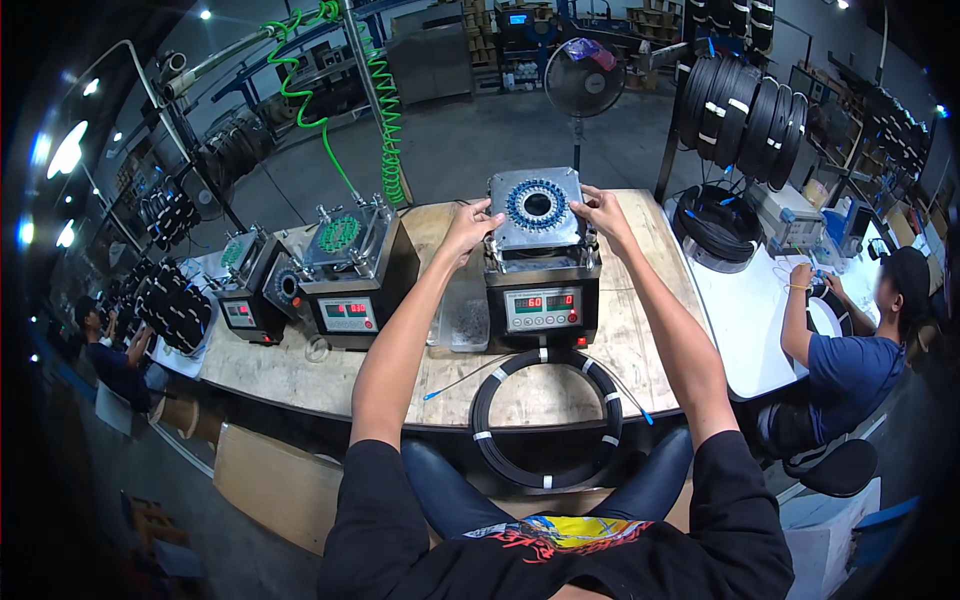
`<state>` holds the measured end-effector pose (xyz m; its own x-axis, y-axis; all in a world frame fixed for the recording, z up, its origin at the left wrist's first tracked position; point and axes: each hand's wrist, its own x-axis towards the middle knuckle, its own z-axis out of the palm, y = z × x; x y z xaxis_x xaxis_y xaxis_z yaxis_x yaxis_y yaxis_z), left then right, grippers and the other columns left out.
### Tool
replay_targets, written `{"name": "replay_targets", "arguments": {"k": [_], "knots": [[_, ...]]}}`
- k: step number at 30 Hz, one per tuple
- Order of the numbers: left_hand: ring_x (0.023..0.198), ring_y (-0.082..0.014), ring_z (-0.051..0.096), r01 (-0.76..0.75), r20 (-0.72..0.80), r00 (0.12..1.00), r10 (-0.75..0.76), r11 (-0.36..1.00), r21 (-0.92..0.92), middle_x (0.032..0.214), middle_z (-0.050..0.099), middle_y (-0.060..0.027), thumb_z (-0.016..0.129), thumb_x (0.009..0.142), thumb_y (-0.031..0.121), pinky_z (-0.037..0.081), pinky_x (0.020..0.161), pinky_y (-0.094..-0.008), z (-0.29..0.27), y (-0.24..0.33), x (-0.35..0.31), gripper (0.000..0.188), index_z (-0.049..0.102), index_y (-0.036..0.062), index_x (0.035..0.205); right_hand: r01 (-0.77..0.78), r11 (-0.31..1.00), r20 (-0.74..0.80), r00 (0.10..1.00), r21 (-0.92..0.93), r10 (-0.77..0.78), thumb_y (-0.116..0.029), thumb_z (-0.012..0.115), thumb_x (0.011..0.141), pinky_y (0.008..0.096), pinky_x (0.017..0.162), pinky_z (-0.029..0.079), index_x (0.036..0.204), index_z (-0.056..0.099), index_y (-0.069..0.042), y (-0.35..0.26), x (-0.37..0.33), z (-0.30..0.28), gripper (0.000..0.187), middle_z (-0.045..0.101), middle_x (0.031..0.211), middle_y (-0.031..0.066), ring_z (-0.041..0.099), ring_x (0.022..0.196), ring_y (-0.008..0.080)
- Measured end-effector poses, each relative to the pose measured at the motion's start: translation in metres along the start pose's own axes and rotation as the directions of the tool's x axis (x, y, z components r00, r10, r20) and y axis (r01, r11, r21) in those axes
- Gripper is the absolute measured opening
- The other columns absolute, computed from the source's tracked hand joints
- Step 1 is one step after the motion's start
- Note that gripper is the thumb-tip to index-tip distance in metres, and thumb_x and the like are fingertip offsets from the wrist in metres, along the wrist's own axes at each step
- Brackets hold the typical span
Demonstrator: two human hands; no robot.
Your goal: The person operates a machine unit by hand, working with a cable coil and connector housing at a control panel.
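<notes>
Between my two hands is a square metal polishing fixture plate [508, 236] with a ring of blue connector holders [560, 222] around a dark central hole. My left hand [468, 232] grips its left edge with thumb and fingers, and my right hand [604, 214] grips the right edge. The plate is tilted toward me over a black benchtop polishing machine [497, 300] with a lit red display. Whether it touches the machine's top is hidden. Nearer me, a coil of black cable [482, 437] with white ties overhangs the bench edge, its blue-tipped ends [646, 418] spread to both sides.
Two similar machines [345, 285] with green-ringed plates stand left on the wooden bench [640, 330]. A clear plastic tub [465, 322] sits beside my machine. Green coiled hoses [390, 130] hang behind. Co-workers sit right [850, 345] and far left [115, 355]; cable coils hang on a rack [735, 110].
</notes>
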<state>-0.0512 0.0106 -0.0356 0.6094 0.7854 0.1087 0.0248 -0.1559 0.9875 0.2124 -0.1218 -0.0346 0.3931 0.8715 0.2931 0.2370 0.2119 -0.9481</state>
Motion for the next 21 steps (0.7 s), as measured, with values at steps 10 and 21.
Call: {"name": "replay_targets", "arguments": {"k": [10, 21], "knots": [[0.082, -0.0087, 0.060, -0.114, 0.049, 0.993, 0.105, 0.957, 0.266, 0.091, 0.068, -0.0043, 0.081, 0.087, 0.026, 0.048, 0.078, -0.0276, -0.012, -0.012, 0.008, 0.059, 0.064, -0.0116, 0.129, -0.024, 0.990, -0.049, 0.999, -0.139, 0.017, -0.017, 0.076, 0.092, 0.0320, 0.086, 0.054, 0.138, 0.056, 0.012, 0.005, 0.001, -0.003, 0.058, 0.073, 0.105, 0.0156, 0.070, 0.093, 0.0193], [0.106, -0.0173, 0.066, -0.125, 0.072, 0.992, 0.107, 0.943, 0.308, 0.117, 0.072, -0.0196, 0.076, 0.092, 0.031, 0.049, 0.093, -0.0319, -0.011, -0.017, 0.006, 0.058, 0.063, -0.0122, 0.128, -0.057, 0.949, 0.095, 0.991, -0.311, 0.091, -0.026, 0.074, 0.095, 0.0322, 0.084, 0.054, 0.137, 0.060, 0.007, 0.004, 0.000, -0.023, 0.055, 0.074, 0.103, 0.0129, 0.068, 0.095, 0.0170]]}}
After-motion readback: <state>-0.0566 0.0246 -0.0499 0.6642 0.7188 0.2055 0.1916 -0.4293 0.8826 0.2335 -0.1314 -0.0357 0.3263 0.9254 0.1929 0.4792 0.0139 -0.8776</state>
